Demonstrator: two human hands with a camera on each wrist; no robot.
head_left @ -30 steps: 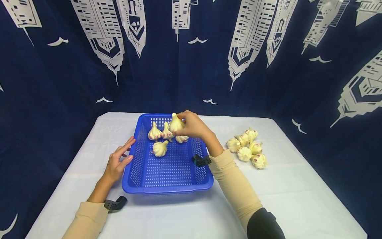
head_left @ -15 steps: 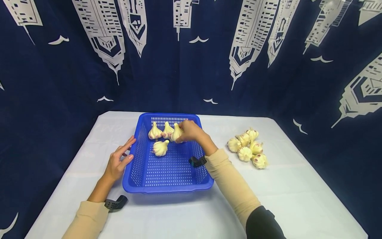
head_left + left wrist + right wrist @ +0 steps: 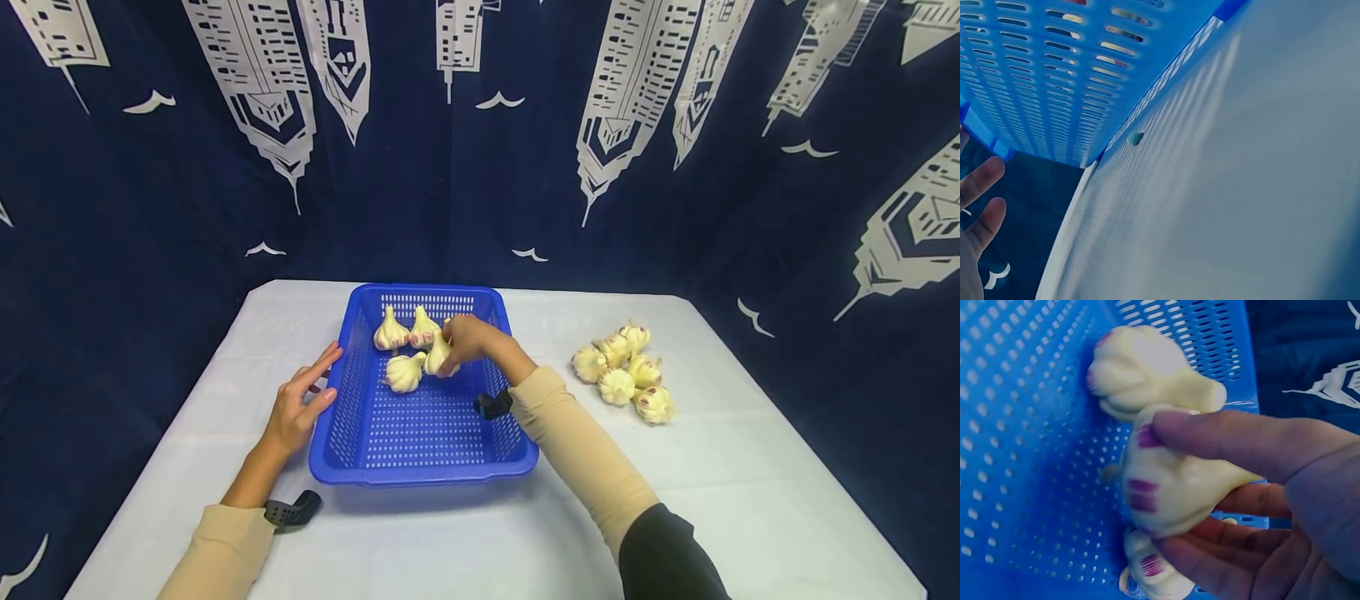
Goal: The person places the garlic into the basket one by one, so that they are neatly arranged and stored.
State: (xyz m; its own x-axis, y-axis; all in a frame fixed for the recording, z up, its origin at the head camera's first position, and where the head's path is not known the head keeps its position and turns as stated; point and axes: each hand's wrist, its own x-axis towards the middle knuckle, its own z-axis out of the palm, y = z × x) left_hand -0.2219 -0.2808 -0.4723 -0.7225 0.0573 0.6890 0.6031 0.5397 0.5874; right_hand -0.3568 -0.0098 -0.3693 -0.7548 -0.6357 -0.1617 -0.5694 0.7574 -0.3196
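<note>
My right hand (image 3: 480, 342) reaches into the blue perforated basket (image 3: 423, 477) and pinches a garlic bulb (image 3: 437, 355) between thumb and fingers. In the right wrist view, the held garlic bulb (image 3: 1175, 481) shows purple marks, with its neck pointing towards the palm. Several more bulbs lie inside the basket, among them a tilted garlic bulb (image 3: 403, 373) just left of the held one and an upright garlic bulb (image 3: 390, 330) near the back left. My right fingers partly hide a bulb behind them. Along the basket's left rim, my left hand (image 3: 295, 410) touches the outside with extended fingers.
A cluster of several garlic bulbs (image 3: 617, 386) lies on the white table (image 3: 750, 483) right of the basket. A dark blue curtain (image 3: 450, 192) with white buildings hangs behind the table. Each wrist wears a black band (image 3: 294, 510).
My right hand has lowered the garlic bulb into the basket and drawn it nearer the front, beside the tilted bulb. My left hand has stayed at the rim.
</note>
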